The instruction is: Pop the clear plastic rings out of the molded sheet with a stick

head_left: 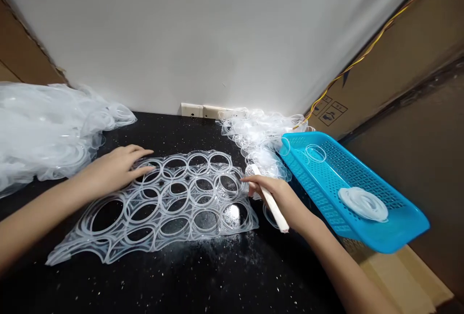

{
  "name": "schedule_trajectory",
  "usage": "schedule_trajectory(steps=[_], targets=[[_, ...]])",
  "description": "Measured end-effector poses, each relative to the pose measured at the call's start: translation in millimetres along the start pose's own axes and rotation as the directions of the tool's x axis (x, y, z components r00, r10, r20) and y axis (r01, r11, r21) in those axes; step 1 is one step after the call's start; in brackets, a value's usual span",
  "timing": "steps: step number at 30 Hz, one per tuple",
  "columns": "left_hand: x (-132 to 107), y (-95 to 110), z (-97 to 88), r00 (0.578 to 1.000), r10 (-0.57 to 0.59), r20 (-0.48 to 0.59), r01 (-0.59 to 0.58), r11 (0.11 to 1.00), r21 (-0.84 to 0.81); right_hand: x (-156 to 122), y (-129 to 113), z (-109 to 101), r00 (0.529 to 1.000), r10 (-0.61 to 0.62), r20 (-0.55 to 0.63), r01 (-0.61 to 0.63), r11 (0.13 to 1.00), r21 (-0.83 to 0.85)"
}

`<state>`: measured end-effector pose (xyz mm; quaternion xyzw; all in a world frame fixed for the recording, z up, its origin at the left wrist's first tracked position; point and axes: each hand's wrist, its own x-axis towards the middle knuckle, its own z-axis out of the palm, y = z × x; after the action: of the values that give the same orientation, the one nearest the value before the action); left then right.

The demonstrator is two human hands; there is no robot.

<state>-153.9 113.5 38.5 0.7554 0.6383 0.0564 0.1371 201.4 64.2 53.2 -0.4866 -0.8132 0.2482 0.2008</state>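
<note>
A translucent, flexible sheet with rows of round holes and ring outlines (158, 210) lies spread on the black speckled tabletop (174, 282). My left hand (116, 169) rests on the sheet's upper left part, its fingers stretched out and slightly apart. At the sheet's right edge, my right hand (282, 199) is closed around a white stick (274, 210), which slants from upper left to lower right. The tip of my right index finger reaches the rightmost holes; whether it touches the sheet I cannot tell.
Translucent sheets (43, 127) are heaped at the left. Tangled clear rings and scraps (263, 132) lie by the wall under a socket strip (192, 110). A blue basket (398, 234) at the right holds a ring bundle (362, 203). Cardboard (416, 72) and a yellow cable (350, 67) stand beyond.
</note>
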Motion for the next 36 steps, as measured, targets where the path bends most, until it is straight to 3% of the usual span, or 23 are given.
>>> schedule_trajectory(steps=[3,7,10,15,18,22,28,32,36], targets=[[20,-23,-2.5,1.000,-0.024,0.008,0.024,1.000,-0.003,4,-3,3,0.999,0.025,-0.031,-0.027,0.998,-0.062],[26,-25,-1.6,0.998,0.044,0.046,-0.042,0.998,-0.053,26,1,2,0.996,0.065,-0.057,-0.076,0.974,-0.212],[18,-17,-10.1,0.995,0.084,0.058,-0.075,0.988,-0.134,59,6,6,0.996,0.081,-0.047,-0.093,0.930,-0.357],[-9,-1,-37.9,0.990,0.132,0.056,-0.113,0.957,-0.267,116,11,21,0.999,0.049,-0.002,-0.046,0.922,-0.385],[-23,0,-52.7,0.992,0.128,0.023,-0.116,0.951,-0.288,131,10,25,0.999,0.016,0.043,0.001,0.933,-0.359],[-35,-15,-66.0,0.995,0.095,0.004,-0.089,0.948,-0.305,121,0,5,0.995,-0.048,0.088,0.069,0.962,-0.264],[-60,-24,-91.8,0.994,0.107,0.001,-0.100,0.933,-0.345,80,-30,-60,0.981,-0.147,0.128,0.158,0.984,-0.081],[-84,-12,-123.0,0.970,0.051,-0.236,-0.143,0.909,-0.391,53,-59,-94,0.985,-0.174,-0.004,0.173,0.981,0.085],[-108,7,-157.2,0.860,-0.058,-0.507,-0.216,0.859,-0.465,29,-92,-115,0.972,-0.188,-0.142,0.203,0.974,0.097]])
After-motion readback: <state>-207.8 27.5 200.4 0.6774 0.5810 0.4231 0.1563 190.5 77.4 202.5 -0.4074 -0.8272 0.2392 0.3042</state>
